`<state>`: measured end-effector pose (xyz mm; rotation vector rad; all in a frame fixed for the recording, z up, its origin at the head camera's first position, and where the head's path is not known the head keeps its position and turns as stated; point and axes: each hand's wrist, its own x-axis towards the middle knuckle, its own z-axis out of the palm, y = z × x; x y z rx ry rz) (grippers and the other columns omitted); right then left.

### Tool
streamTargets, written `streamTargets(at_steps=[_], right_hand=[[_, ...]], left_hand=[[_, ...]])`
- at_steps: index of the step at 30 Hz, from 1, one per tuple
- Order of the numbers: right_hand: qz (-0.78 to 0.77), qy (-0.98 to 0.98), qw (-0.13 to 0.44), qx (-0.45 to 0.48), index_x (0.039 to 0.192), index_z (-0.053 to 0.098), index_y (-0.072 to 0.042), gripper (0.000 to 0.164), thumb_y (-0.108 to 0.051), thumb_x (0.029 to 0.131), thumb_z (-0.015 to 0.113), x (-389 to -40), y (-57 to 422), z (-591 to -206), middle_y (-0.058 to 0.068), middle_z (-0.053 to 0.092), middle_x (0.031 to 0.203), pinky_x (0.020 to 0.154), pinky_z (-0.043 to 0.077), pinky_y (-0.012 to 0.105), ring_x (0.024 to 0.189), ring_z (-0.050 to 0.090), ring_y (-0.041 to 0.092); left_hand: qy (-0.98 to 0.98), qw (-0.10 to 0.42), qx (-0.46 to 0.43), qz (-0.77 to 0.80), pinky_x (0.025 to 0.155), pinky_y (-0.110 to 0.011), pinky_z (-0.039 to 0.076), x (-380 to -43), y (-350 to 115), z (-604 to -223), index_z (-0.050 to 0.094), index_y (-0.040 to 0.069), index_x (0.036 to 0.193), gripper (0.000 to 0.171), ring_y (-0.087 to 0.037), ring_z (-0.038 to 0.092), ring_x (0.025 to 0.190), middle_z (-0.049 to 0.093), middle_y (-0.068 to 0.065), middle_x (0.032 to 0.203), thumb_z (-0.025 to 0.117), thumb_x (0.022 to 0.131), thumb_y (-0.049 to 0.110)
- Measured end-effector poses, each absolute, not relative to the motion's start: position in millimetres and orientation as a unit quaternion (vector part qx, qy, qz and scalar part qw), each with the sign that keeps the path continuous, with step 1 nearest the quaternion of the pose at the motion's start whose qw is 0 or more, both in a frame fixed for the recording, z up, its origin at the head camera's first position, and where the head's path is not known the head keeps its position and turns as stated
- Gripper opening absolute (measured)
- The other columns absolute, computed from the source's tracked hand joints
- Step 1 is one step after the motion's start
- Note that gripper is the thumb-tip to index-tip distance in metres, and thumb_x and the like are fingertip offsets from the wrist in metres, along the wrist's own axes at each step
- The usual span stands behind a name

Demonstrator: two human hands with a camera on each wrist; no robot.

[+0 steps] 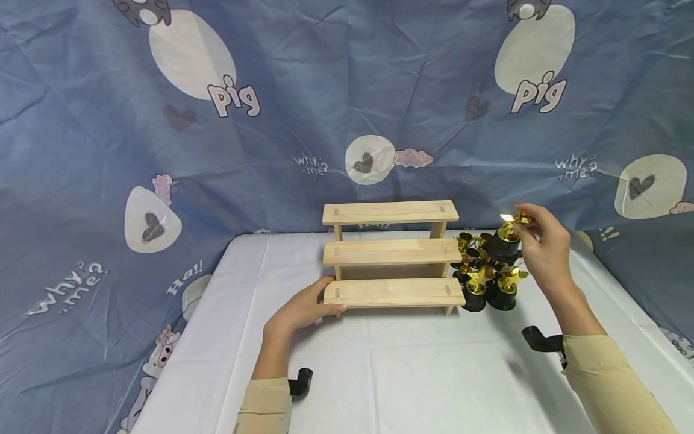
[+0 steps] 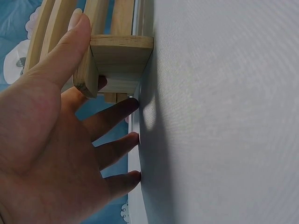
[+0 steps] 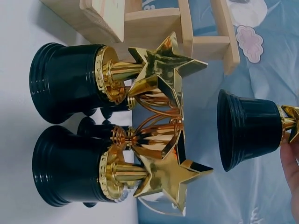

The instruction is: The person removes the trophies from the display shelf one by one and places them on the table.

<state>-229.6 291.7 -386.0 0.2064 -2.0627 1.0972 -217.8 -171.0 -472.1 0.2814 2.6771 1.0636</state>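
Observation:
A three-tier wooden display stand [image 1: 393,292] stands on the white table. At the left end of its lowest board, my left hand [image 1: 300,307] grips the wood between thumb and index finger; the left wrist view shows the other fingers [image 2: 117,151] spread beside it. My right hand [image 1: 544,253] pinches a star trophy [image 1: 503,247] by its gold upper part. Its black base [image 3: 252,126] hangs in the air above a group of trophies. Two star trophies [image 1: 475,290] [image 3: 70,165] stand at the front of that group, with gold cup trophies [image 1: 464,242] behind them, partly hidden.
The white tablecloth [image 1: 401,367] spreads in front of the stand. A blue printed cloth [image 1: 303,72] hangs behind and around the table. The trophy group stands close to the stand's right side. A black wrist mount [image 1: 542,341] sticks out from each sleeve.

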Motion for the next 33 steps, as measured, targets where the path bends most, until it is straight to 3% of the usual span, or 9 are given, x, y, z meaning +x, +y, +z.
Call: streamTargets(at_steps=[33], right_hand=[[0.412,-0.812,0.413,0.009,0.124,0.068,-0.008,0.040,0.010,0.089,0.062,-216,327,-395,-0.027,0.056,0.102,0.079,0.041,0.006,0.089,0.054,-0.010]], left_hand=[[0.914,0.126,0.098,0.372,0.114,-0.058,0.035,-217,-170,-473,0.037,0.032,0.153,0.087,-0.031,0.041,0.144,0.045,-0.003,0.155,0.074,0.079,0.062]])
